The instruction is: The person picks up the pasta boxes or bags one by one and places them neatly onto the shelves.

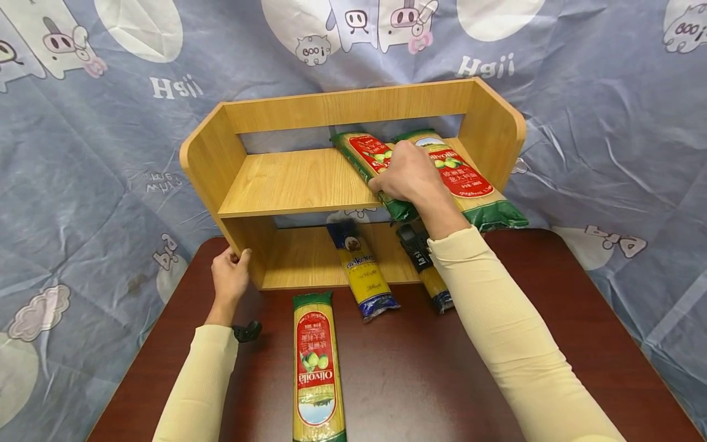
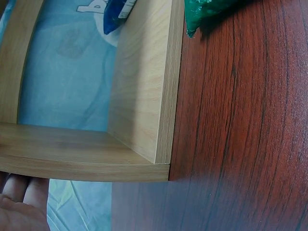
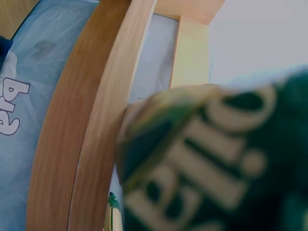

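My right hand (image 1: pixel 409 173) grips a red-labelled pack of spaghetti (image 1: pixel 361 147) on the upper board of a wooden shelf (image 1: pixel 293 181). Its green lower end juts past the board's front edge, and the hand covers part of the label. Close up and blurred, green wrapping with pale letters (image 3: pixel 216 159) fills much of the right wrist view. Just right of the hand lies a second Olivoila pack (image 1: pixel 464 178), slanting over the front edge. My left hand (image 1: pixel 229 279) holds the shelf's left side panel low down, fingers (image 2: pixel 33 192) against its outer face.
A blue-and-yellow spaghetti pack (image 1: pixel 364 270) and a dark-ended pack (image 1: pixel 425 264) lean out of the lower compartment onto the table. Another Olivoila pack (image 1: pixel 315 368) lies on the dark red table (image 1: pixel 420 374) in front. A patterned cloth (image 1: pixel 110 153) hangs behind the shelf.
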Motion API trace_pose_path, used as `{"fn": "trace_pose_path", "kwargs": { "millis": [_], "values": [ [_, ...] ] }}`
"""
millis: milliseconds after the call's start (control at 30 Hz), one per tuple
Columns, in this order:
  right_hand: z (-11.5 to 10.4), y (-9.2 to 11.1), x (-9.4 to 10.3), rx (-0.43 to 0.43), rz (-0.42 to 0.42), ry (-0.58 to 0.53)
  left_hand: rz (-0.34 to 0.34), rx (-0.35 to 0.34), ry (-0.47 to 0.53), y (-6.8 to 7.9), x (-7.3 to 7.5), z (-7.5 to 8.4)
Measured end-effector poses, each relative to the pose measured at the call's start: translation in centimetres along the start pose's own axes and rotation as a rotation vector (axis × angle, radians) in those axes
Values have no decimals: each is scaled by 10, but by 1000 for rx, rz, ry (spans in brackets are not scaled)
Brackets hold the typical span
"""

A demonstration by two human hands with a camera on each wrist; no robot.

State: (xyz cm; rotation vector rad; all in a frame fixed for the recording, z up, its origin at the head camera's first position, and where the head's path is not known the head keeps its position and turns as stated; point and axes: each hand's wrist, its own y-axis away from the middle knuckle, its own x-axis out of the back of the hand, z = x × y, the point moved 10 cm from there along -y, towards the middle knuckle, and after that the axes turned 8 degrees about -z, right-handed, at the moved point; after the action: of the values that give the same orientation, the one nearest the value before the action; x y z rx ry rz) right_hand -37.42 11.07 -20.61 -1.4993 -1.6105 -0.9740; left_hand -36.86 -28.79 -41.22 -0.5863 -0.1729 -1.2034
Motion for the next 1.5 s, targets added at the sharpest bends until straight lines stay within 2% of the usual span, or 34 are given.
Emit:
{"fn": "trace_pose_path", "kwargs": {
  "millis": [300,933,1200,1500],
  "values": [
    [-4,-1,-6,18,5,11,19,20,1,0,3,-2],
    [-2,1,-16,11,70,135,14,22,-3,1,0,0],
    [2,6,-19,-24,54,108,9,15,9,1,-1,0],
    [1,19,-13,12,44,33,13,18,11,1,-1,-1]
  ]
}}
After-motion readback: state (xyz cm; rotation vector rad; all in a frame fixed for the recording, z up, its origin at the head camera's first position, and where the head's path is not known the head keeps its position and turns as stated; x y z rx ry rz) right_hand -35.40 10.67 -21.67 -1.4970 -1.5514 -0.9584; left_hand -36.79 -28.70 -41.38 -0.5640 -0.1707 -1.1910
